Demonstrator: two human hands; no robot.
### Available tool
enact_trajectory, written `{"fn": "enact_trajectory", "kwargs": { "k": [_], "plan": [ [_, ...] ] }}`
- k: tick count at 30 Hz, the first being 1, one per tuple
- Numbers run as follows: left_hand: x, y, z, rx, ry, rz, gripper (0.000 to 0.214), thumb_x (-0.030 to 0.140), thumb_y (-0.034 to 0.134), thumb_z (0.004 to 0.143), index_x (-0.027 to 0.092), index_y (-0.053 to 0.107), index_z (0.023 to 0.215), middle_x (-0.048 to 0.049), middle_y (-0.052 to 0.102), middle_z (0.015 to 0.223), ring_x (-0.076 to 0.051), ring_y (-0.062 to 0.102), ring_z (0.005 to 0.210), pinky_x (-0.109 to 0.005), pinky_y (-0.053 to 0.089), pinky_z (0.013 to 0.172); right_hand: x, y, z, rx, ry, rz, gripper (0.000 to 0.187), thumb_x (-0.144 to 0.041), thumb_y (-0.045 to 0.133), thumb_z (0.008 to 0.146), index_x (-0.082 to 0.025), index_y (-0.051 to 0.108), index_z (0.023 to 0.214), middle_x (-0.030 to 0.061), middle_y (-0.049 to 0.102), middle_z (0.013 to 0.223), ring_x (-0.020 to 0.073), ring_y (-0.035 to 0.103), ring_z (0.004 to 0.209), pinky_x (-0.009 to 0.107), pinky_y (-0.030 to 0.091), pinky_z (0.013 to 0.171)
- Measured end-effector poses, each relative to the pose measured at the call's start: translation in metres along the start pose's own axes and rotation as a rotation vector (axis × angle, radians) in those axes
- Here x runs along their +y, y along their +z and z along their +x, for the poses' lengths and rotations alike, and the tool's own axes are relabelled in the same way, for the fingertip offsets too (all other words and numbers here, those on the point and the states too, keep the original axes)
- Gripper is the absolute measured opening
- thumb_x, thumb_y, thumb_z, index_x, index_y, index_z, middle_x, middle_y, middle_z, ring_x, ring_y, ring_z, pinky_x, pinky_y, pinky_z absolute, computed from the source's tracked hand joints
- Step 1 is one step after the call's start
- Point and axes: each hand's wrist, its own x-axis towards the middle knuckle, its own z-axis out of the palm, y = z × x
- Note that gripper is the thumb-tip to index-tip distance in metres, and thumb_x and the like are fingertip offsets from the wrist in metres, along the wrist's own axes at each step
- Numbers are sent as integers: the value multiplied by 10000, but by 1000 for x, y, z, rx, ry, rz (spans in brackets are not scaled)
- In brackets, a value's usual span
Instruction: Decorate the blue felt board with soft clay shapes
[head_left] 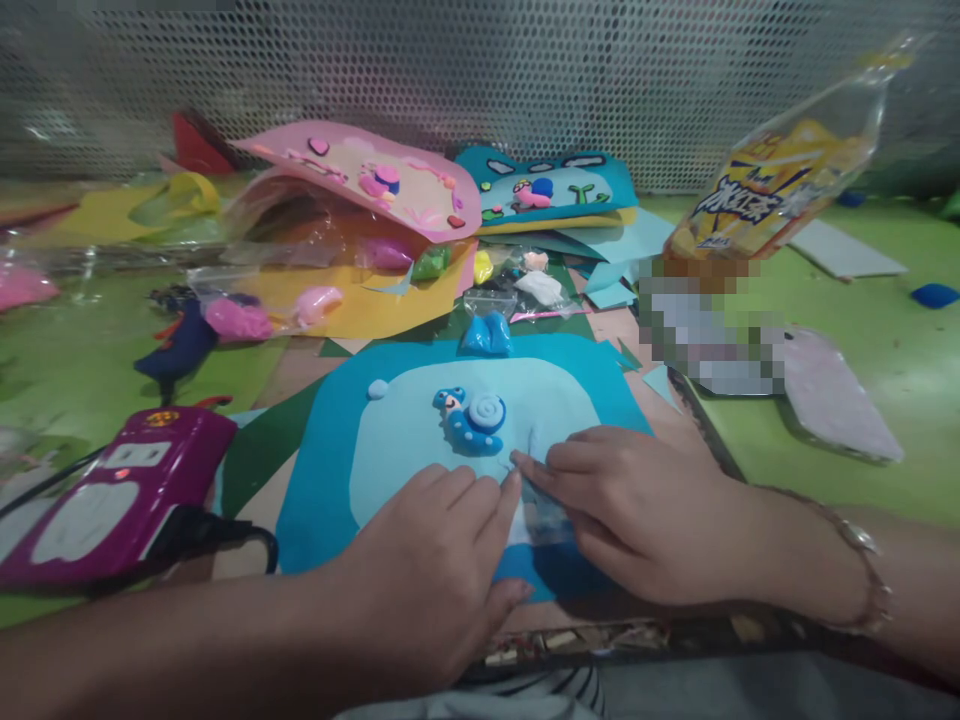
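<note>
A blue foam card (322, 470) with a pale blue panel (405, 430) lies in front of me. On the panel sits a blue clay snail (471, 417) and a small pale clay ball (378, 389). My left hand (435, 560) and my right hand (637, 510) meet at the card's near edge, fingers curled, pinching a small clear plastic packet (541, 520) between them. A bracelet is on my right wrist.
A purple power strip (112, 490) lies at left. Bags of coloured clay (240, 318) and blue clay lumps (486, 334) sit beyond the card. Pink (360, 180) and blue (547, 190) finished cards lean at the back. A yellow drink bottle (780, 180) stands at right on green table (862, 330).
</note>
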Motion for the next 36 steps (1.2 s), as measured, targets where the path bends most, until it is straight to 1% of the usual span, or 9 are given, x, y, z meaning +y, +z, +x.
{"fn": "enact_trajectory", "kwargs": {
  "k": [4, 10, 14, 17, 19, 24, 30, 33, 36],
  "plan": [
    [0, -3, 1, -42, 7, 7, 497, 344, 320, 938, 2, 514, 1241, -174, 603, 946, -272, 509, 771, -406, 392, 639, 2, -7, 0, 45, 32, -41, 340, -181, 424, 826, -126, 625, 1095, 95, 631, 789, 200, 558, 693, 324, 369, 609],
    [3, -5, 2, -99, -21, 30, 493, 343, 349, 931, 5, 505, 1254, -168, 600, 936, -270, 513, 759, -398, 399, 622, -1, -5, 1, -59, 5, -31, 287, -183, 432, 831, -133, 622, 1041, 57, 593, 733, 174, 511, 649, 308, 318, 577],
    [2, -2, 0, 16, 3, -3, 520, 330, 291, 944, -55, 514, 1213, -195, 599, 896, -267, 505, 737, -407, 409, 624, -8, 1, -2, -122, 10, -43, 239, -183, 411, 851, -123, 625, 941, 73, 602, 770, 183, 520, 656, 319, 317, 566],
    [2, 1, -3, 121, 15, -26, 510, 310, 265, 947, -64, 537, 1161, -199, 591, 879, -266, 488, 730, -414, 407, 629, -13, 3, -6, -136, 40, -40, 278, -186, 408, 851, -104, 602, 1032, 81, 611, 797, 194, 537, 672, 324, 336, 571],
    [3, 2, -5, 134, 21, -19, 494, 300, 269, 945, -55, 534, 1163, -193, 586, 880, -269, 478, 738, -415, 402, 633, -15, 3, -7, -141, 69, -6, 337, -187, 400, 857, -90, 558, 1139, 79, 616, 814, 194, 547, 683, 319, 351, 572],
    [7, 5, -6, 63, -32, 28, 526, 329, 250, 944, -47, 514, 1200, -203, 577, 912, -284, 477, 760, -434, 401, 642, -13, 5, -7, -120, 120, 34, 410, -169, 388, 860, -86, 491, 1248, 72, 622, 845, 190, 559, 703, 310, 380, 587],
    [9, 0, -1, -73, -131, 31, 560, 393, 340, 911, -22, 495, 1254, -197, 582, 909, -278, 496, 750, -427, 421, 624, -10, 9, -5, -93, 71, -16, 510, -185, 382, 878, -31, 385, 1364, 89, 629, 864, 204, 560, 713, 327, 394, 598],
    [7, -4, 2, -119, -138, 13, 560, 389, 395, 898, -38, 505, 1242, -196, 589, 874, -268, 505, 728, -424, 434, 622, -10, 8, -4, -100, 45, -30, 502, -186, 378, 880, -19, 401, 1353, 88, 625, 847, 208, 560, 707, 334, 392, 589],
    [6, -4, 2, -90, -126, 3, 569, 375, 392, 906, -80, 494, 1233, -214, 587, 864, -278, 513, 727, -432, 440, 620, -10, 4, -4, -66, 33, -63, 454, -196, 374, 881, -24, 476, 1288, 80, 613, 799, 207, 546, 676, 343, 378, 582]
  ]
}}
